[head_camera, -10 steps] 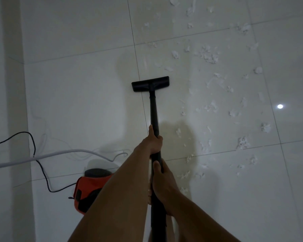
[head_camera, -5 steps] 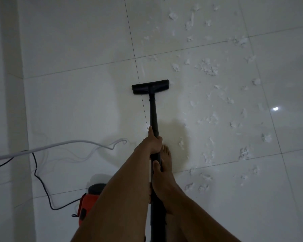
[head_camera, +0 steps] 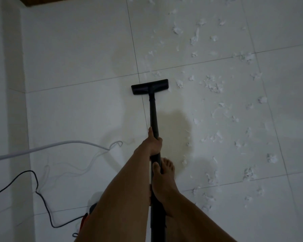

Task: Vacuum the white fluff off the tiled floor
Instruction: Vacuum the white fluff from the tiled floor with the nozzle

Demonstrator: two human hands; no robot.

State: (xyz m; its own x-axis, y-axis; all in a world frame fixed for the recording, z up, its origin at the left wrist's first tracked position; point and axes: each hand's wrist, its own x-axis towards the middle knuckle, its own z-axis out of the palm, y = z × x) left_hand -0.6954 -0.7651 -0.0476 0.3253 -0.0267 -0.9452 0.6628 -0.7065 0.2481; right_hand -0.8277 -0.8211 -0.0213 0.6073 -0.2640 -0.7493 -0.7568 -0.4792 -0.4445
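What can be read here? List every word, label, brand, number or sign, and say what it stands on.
None: no word, label, brand, number or sign can be read anywhere in this view.
The black floor head and tube show plain surfaces.
The orange vacuum body is mostly hidden behind an arm, so any label on it cannot be seen.
The tiles and white cord bear no marks.

One head-worn wide-angle camera looks forward and steeply down at the tiled floor [head_camera: 77,110]; the left hand [head_camera: 154,144] and right hand [head_camera: 160,186], gripping the vacuum wand [head_camera: 153,112], sit near, at centre.
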